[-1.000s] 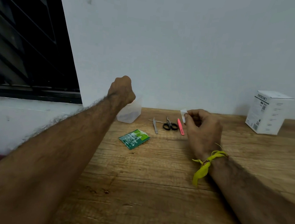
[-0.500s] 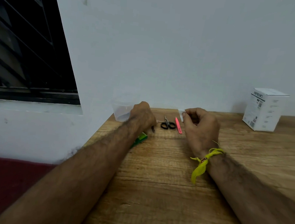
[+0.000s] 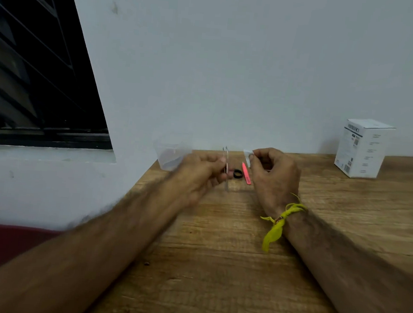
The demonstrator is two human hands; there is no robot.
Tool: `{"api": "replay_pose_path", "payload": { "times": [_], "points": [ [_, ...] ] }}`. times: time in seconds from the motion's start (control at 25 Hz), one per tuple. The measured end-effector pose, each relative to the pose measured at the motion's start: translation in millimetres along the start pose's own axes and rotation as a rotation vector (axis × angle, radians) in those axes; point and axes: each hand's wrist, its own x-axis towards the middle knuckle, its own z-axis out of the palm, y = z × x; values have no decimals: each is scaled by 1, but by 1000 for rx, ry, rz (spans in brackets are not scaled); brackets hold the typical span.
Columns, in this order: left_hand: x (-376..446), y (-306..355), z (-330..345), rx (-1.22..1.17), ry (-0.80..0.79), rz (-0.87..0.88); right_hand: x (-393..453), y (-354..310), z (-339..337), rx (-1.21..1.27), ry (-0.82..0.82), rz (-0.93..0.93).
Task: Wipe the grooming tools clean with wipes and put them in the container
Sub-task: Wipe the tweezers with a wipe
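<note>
Left hand (image 3: 199, 173) pinches tweezers (image 3: 225, 168), right hand (image 3: 271, 172) pinches a wipe (image 3: 247, 156) — wiping barely begun; scissors (image 3: 237, 174), pink file (image 3: 246, 176) wait beside the container (image 3: 169, 153).

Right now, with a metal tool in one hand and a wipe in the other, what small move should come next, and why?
Probably bring the wipe in the right hand onto the metal tool that the left hand holds upright. The two are close but apart, so nothing is wiped yet.

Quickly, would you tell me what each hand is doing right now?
Left hand: pinches the metal tweezers, lifted above the table.
Right hand: pinches a small white wipe between thumb and fingertips.
</note>
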Motion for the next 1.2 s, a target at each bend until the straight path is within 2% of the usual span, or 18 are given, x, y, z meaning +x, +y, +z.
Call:
{"api": "replay_pose_path", "payload": {
  "times": [0.08, 0.16, 0.4, 0.68, 1.2],
  "points": [
    [-17, -14, -3, -118, -94, -5, -2, -3, -2, 12, 2, -10],
    [-21, -21, -7, -154, -121, 2, -4, -7, -4, 7, 7, -46],
    [-14, -24, -10, -117, -180, 33, -12, -10, 2, -94, -101, -249],
    [-15, -29, -8, -74, -143, 144, -12, -4, 4, -243, -163, -535],
    [-19, -27, -9, -62, -146, 150, -18, -5, 2, -429, -243, -688]
  ]
}}
